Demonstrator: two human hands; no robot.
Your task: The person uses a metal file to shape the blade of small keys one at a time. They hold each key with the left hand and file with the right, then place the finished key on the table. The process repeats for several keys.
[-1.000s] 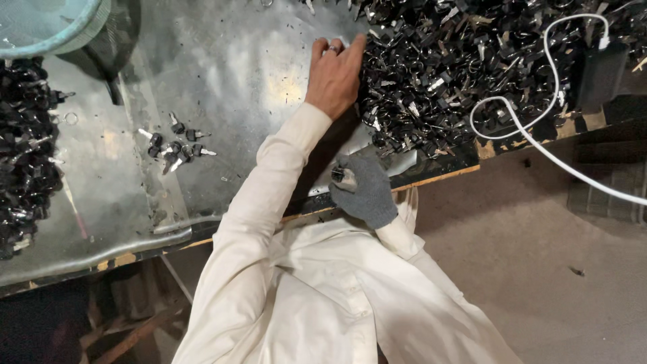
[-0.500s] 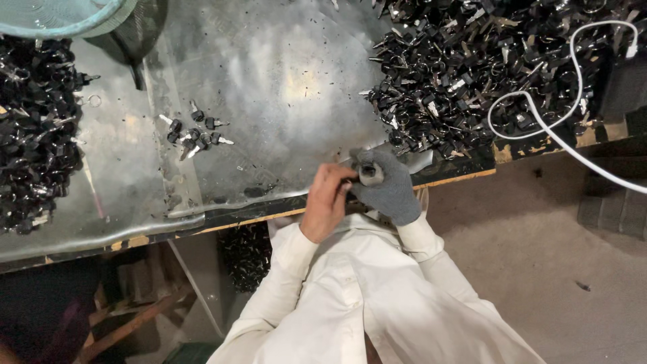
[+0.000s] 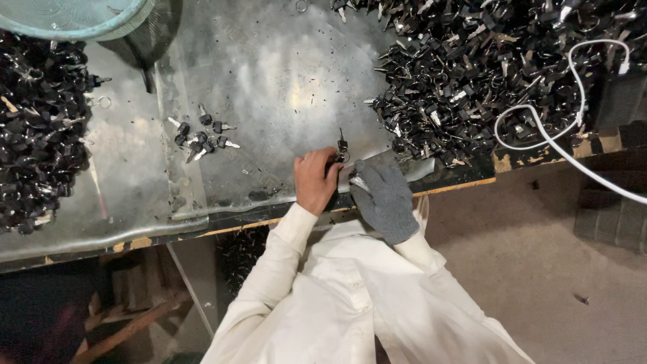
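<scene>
My bare left hand (image 3: 315,178) rests at the front edge of the metal-covered bench (image 3: 269,81). Its fingers pinch a black-headed key (image 3: 342,144) with a ring that sticks up past the fingertips. My right hand (image 3: 384,199), in a grey knit glove, lies right beside it, curled around a small metal object (image 3: 355,180) that is mostly hidden. The two hands touch at the fingertips. A huge heap of black-headed keys (image 3: 485,61) fills the bench's right side, just beyond the glove.
A small cluster of keys (image 3: 199,135) lies left of centre. A second heap of keys (image 3: 37,148) covers the left end. A teal basin (image 3: 67,17) sits at the top left. A white cable (image 3: 566,135) loops over the right heap.
One second ago my left hand reached into the right heap. It then drew back to the bench's front edge beside the glove and now holds a key there.
</scene>
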